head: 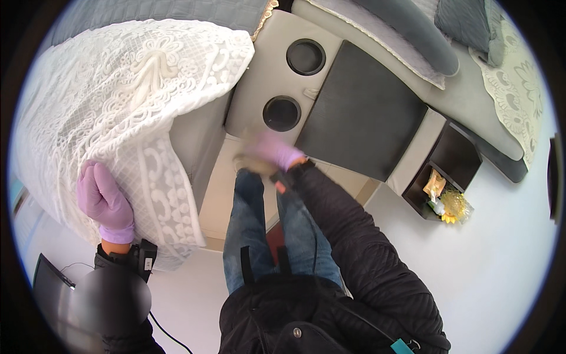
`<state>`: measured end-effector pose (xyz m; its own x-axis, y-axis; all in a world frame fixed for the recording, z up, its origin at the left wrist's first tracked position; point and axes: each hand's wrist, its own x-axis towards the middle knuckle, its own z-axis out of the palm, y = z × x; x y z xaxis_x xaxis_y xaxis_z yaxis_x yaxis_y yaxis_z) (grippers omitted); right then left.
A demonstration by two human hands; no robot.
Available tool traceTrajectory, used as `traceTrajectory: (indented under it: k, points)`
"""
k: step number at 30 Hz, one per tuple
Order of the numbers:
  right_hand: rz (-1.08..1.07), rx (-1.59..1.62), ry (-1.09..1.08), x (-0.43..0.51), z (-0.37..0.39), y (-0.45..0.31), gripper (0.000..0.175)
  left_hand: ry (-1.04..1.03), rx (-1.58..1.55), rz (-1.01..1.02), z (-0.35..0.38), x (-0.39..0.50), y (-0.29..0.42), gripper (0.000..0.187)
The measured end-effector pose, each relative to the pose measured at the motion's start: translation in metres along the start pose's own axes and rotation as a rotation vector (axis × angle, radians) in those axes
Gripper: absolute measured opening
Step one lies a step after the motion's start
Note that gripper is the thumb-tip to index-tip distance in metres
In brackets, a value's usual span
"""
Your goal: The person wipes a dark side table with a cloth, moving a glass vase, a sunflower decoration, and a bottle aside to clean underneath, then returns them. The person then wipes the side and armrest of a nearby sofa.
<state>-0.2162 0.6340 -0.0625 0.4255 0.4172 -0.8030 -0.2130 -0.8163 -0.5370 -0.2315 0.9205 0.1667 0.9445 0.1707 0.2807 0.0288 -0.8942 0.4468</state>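
Note:
My left hand [105, 197], in a lilac glove, has its fingers together and bent against a white lace cover [150, 75]; whether it grips the fabric is hidden. That cover lies in folds over a grey sofa seat [196, 137]. Strongly blurred, my right hand [272, 149], also gloved, is low in front of the sofa console [256, 75], just below the nearer of two black cup holders [281, 113]. Its fingers cannot be made out, nor whether it holds anything. A black panel [362, 110] adjoins the console on the right.
Beside the panel stands a dark open compartment [455, 150] with a yellow artificial flower [453, 205] and small items. Grey cushions [464, 24] and a cream lace cloth [513, 79] lie on the sofa behind. A dark screen [53, 283] is at lower left.

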Motion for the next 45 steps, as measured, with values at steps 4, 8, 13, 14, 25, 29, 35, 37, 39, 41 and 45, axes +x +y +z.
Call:
traceTrajectory:
  k: [4, 8, 13, 14, 25, 29, 35, 37, 39, 41, 45]
  points:
    - [-0.215, -0.086, 0.114, -0.051, 0.058, -0.024, 0.035, -0.019, -0.006, 0.007, -0.001, 0.0, 0.001, 0.027]
    - [-0.009, -0.077, 0.539, -0.046, 0.03, -0.009, 0.034, 0.002, 0.003, -0.015, 0.0, 0.0, 0.002, 0.028]
    - [0.129, -0.304, 0.324, 0.009, -0.019, 0.016, 0.042, -0.006, -0.054, -0.063, 0.0, -0.002, 0.001, 0.03]
    - [0.064, -0.318, 0.31, 0.014, -0.022, 0.019, 0.043, 0.005, -0.053, -0.069, 0.0, -0.003, 0.001, 0.03]
    - [-0.008, -0.697, 0.04, 0.035, -0.041, 0.032, 0.031, 0.011, -0.002, -0.002, 0.001, 0.0, 0.001, 0.03]
    - [0.051, -0.634, -0.019, 0.044, -0.046, 0.02, 0.026, 0.017, 0.003, 0.0, 0.0, 0.001, 0.002, 0.028]
    - [-0.208, -0.35, -0.607, -0.036, -0.015, 0.013, 0.042, 0.008, -0.044, 0.038, -0.001, 0.003, 0.002, 0.024]
    - [-0.224, -0.496, -0.6, -0.072, 0.015, 0.012, 0.046, 0.02, -0.037, 0.037, 0.002, 0.002, 0.002, 0.024]
    - [-0.121, -0.514, -0.374, -0.081, 0.026, 0.017, 0.049, 0.05, -0.013, 0.064, 0.001, 0.003, 0.002, 0.024]
    - [0.04, -0.316, 0.081, -0.076, 0.022, 0.025, 0.042, 0.067, 0.008, 0.054, 0.002, 0.001, 0.001, 0.024]
    - [-0.115, -0.336, 0.631, -0.038, -0.019, 0.038, 0.027, -0.021, -0.046, -0.059, -0.002, -0.003, -0.004, 0.023]
